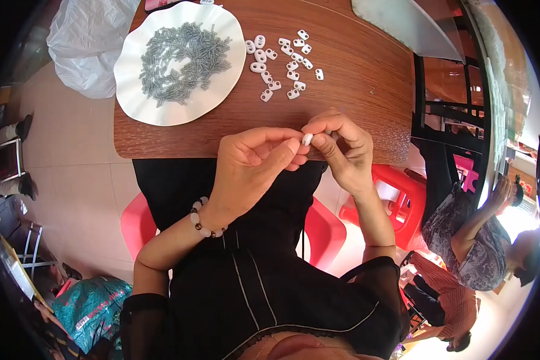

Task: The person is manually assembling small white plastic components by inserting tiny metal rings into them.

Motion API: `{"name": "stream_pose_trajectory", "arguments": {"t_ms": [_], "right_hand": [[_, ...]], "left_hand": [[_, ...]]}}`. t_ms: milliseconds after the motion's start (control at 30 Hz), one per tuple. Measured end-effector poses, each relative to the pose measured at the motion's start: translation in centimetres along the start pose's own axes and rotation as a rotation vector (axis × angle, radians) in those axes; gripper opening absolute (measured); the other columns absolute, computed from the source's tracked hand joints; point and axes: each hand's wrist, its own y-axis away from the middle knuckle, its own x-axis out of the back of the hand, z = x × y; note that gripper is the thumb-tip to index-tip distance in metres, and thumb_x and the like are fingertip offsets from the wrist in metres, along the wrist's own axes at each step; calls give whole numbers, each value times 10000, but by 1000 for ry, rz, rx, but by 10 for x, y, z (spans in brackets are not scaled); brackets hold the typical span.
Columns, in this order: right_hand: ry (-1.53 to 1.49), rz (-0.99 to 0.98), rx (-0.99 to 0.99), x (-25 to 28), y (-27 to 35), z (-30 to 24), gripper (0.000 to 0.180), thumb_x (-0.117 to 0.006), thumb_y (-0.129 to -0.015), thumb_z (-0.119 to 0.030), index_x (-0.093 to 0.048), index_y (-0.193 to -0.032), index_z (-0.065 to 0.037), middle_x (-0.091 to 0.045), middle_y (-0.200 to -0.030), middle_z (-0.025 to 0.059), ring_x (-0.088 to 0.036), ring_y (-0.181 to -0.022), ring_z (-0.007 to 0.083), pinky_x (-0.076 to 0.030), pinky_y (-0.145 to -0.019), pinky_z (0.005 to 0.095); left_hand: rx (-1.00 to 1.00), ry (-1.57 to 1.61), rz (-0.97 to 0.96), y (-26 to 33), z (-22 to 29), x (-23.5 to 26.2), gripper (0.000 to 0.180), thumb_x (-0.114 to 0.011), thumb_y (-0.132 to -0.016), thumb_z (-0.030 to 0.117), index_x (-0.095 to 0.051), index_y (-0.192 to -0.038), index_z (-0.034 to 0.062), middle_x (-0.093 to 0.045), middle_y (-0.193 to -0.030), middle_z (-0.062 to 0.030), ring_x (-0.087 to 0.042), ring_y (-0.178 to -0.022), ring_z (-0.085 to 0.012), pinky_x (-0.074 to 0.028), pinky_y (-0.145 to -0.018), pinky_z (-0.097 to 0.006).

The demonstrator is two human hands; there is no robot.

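A crumpled white plastic bag (87,45) lies off the left edge of the wooden tabletop (366,78), partly cut off by the picture's upper rim. Just inside the tabletop's left edge sits a white plate with a wavy rim (137,96); it holds a loose heap of small grey pieces (183,60), too small for their shape to be made out. Right of the plate, toward the far edge, a scatter of small white plastic parts (282,63) lies directly on the wood, some touching, some apart.

At the near edge of the tabletop the two hands meet. The left hand (252,165), with a bead bracelet (203,225) at its wrist, is curled, thumb and forefinger drawn narrow, their tips against a small white part (307,139). The right hand (342,147) pinches the same part between thumb and bent fingers; most of the part is hidden by the fingertips, so its form cannot be told. The part is held just above the near edge, clear of the wood.

Below the tabletop, a red plastic stool (402,198) shows behind the right forearm, partly hidden by it. At the far right corner a pale sheet (402,24) is cut off by the rim. Further right, another person (474,246) is seen, distorted near the picture's edge.
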Motion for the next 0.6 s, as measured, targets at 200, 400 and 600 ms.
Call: {"name": "stream_pose_trajectory", "arguments": {"t_ms": [200, 400, 600], "right_hand": [[329, 52, 297, 0, -3, -4, 125, -645, -829, 42, -680, -928, -26, -643, -864, 67, -568, -775, 189, -457, -715, 292], [570, 20, 542, -1, -7, -15, 193, -691, -724, 46, -676, -901, -29, -632, -836, 78, -564, -741, 216, -448, -676, 303], [475, 70, 525, -6, -7, -22, 205, -653, -728, 104, -667, -887, -25, -634, -827, 81, -569, -749, 210, -456, -683, 313]], "left_hand": [[51, 111, -12, 1, 1, -1, 191, -615, -906, 31, -650, -1073, -56, -696, -954, -134, -680, -834, -154, -568, -772, -262], [30, 120, -29, 3, -4, 2, 191, -615, -897, 5, -651, -1074, -57, -695, -951, -135, -677, -840, -151, -567, -788, -262], [-16, 104, -54, 0, -1, 4, 191, -599, -908, 11, -649, -1080, -58, -694, -943, -133, -669, -839, -143, -558, -774, -256]]}}
